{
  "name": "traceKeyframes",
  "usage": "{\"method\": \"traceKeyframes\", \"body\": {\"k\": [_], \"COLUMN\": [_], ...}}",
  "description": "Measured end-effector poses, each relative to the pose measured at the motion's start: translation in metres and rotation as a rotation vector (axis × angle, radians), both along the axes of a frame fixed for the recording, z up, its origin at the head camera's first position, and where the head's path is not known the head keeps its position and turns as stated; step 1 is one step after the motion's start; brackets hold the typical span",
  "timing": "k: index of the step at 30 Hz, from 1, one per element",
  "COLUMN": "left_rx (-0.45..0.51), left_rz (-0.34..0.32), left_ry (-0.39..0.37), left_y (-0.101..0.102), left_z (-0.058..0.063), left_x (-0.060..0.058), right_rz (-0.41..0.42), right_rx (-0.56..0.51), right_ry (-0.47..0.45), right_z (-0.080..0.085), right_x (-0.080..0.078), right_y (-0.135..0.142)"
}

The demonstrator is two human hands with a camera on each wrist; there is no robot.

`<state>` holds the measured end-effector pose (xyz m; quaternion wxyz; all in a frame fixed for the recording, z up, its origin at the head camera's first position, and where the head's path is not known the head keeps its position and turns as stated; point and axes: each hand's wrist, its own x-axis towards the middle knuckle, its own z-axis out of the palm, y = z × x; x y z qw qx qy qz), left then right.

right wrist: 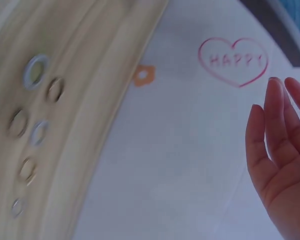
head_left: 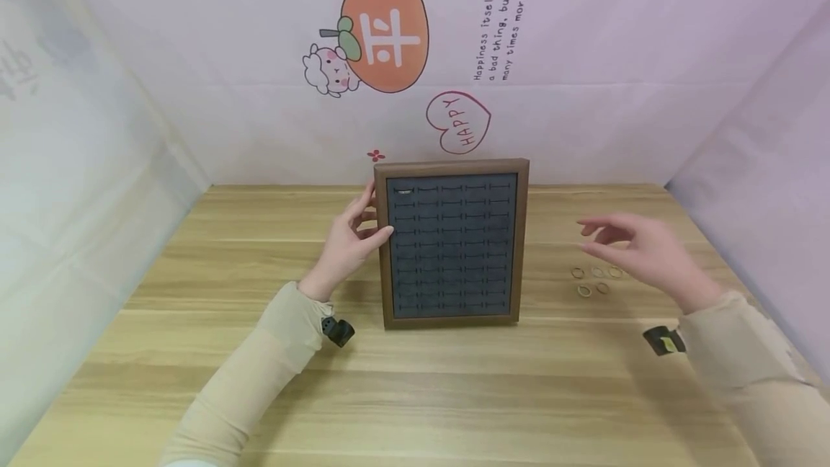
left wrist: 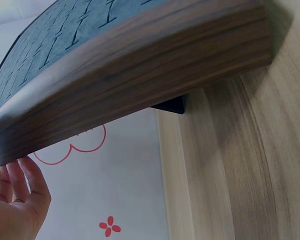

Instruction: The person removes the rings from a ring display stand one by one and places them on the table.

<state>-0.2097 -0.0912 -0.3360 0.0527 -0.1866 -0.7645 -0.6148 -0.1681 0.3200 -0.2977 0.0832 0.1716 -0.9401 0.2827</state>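
Observation:
A wood-framed ring display board point(head_left: 452, 243) with dark slotted padding stands upright on the table, one ring point(head_left: 405, 192) seated in its top-left slot. My left hand point(head_left: 346, 240) grips the board's left edge, thumb on the front and fingers round the side; the left wrist view shows those fingers point(left wrist: 27, 182) at the wooden frame point(left wrist: 135, 65). To the right of the board, my right hand point(head_left: 638, 247) hovers with fingers loosely bent and nothing visible between them. Several loose rings point(head_left: 584, 290) lie on the table below and left of it. The right wrist view shows rings point(right wrist: 36, 71) in silver and gold tones.
The wooden table point(head_left: 415, 395) stretches across the front. White printed cloth point(head_left: 259, 34) hangs behind and at both sides, with a red heart point(head_left: 459, 122) above the board. A black support foot point(left wrist: 174, 105) shows behind the board.

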Motion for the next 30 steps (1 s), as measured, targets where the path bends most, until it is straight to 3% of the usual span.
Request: {"method": "traceKeyframes", "body": {"k": [11, 18, 30], "left_rx": [0.012, 0.011, 0.013], "left_rz": [0.0, 0.011, 0.006], "left_ry": [0.0, -0.009, 0.006], "left_y": [0.003, 0.0, 0.001], "left_z": [-0.003, -0.005, -0.003], "left_x": [-0.002, 0.001, 0.0], "right_rz": [0.157, 0.22, 0.249], "right_rx": [-0.024, -0.091, -0.13], "right_ry": [0.216, 0.299, 0.269], "right_z": [0.016, 0.025, 0.046], "right_x": [-0.005, -0.018, -0.037], "right_y": [-0.062, -0.104, -0.165]}}
